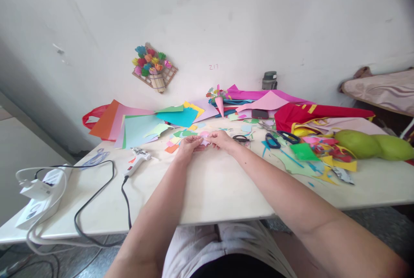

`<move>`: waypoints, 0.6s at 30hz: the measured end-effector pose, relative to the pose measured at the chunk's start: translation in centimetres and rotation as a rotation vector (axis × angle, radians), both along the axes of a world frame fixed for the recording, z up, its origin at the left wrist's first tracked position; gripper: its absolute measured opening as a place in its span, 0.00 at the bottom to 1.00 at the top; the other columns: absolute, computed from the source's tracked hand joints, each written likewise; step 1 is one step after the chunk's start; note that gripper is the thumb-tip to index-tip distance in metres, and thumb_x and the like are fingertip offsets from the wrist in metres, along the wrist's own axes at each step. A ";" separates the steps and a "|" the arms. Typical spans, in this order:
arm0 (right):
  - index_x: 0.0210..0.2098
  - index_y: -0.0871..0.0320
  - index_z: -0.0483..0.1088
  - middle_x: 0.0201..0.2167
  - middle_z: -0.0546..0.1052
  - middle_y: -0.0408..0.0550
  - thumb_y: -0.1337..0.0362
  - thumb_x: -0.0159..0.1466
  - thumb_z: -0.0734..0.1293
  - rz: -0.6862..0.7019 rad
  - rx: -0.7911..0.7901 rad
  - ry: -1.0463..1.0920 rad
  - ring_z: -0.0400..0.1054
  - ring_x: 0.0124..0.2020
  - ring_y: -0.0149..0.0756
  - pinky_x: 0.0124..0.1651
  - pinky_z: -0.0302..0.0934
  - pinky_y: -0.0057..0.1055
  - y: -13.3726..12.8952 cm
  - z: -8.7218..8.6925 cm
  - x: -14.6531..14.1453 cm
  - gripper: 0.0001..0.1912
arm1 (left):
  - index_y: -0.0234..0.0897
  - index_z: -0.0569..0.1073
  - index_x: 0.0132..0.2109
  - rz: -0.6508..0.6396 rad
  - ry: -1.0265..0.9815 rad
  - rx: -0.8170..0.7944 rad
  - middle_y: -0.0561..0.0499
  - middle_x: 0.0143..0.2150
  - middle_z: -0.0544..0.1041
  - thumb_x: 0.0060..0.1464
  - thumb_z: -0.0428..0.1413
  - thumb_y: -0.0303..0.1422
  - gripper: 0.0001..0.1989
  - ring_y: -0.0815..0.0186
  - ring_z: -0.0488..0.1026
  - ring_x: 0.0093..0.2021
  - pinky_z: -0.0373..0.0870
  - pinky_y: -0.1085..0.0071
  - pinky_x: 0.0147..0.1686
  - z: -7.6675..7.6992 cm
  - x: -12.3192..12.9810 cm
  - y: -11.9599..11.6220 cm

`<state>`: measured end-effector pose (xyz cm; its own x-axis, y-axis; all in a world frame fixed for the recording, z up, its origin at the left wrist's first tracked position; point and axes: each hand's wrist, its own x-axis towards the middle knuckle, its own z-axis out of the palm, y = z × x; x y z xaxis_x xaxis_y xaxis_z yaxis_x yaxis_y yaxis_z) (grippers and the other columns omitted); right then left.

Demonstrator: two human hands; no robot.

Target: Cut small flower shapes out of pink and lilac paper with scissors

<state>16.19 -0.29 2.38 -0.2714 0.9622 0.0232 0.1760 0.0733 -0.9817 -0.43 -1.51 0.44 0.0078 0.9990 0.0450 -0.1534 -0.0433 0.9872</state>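
Note:
A small piece of pale lilac paper (205, 141) is pinched between my two hands, above the middle of the table. My left hand (191, 145) grips its left side, fingers closed. On the other side, my right hand (222, 140) holds it between thumb and finger. Its full shape is partly hidden by my fingers. Just beyond lies a pink paper piece (203, 133). Colored paper scraps (174, 141) lie left of my left hand. Black-handled scissors (241, 138) rest to the right of my right hand.
A glue gun (137, 162) lies at left, its cord running to a power strip (45, 198). Blue-handled scissors (272, 140), paper scraps (304, 152) and green fruit-like objects (365, 144) sit at right. Paper sheets (177, 116) and a pink paper cone with flowers (219, 105) are behind.

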 end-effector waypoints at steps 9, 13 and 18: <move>0.17 0.61 0.66 0.09 0.63 0.35 0.73 0.56 0.71 -0.059 0.014 0.035 0.55 0.13 0.22 0.17 0.49 0.21 0.1 0.0 -0.1 0.14 | 0.34 0.74 0.31 -0.025 -0.001 0.006 0.54 0.25 0.77 0.34 0.72 0.36 0.18 0.68 0.76 0.24 0.76 0.70 0.31 0.0 0.0 0.0; 0.17 0.61 0.66 0.09 0.63 0.36 0.73 0.55 0.72 -0.053 0.016 0.059 0.55 0.13 0.22 0.18 0.50 0.21 0.3 -0.1 -0.1 0.14 | 0.33 0.75 0.33 -0.062 -0.017 0.012 0.53 0.26 0.78 0.33 0.72 0.37 0.20 0.68 0.76 0.25 0.76 0.70 0.31 0.0 0.0 0.0; 0.16 0.61 0.66 0.09 0.63 0.36 0.73 0.53 0.73 -0.049 0.002 0.077 0.55 0.13 0.22 0.18 0.50 0.21 0.2 -0.1 -0.2 0.14 | 0.34 0.75 0.30 -0.069 -0.014 -0.009 0.53 0.23 0.77 0.32 0.72 0.38 0.19 0.66 0.77 0.25 0.76 0.69 0.32 0.0 -0.1 0.0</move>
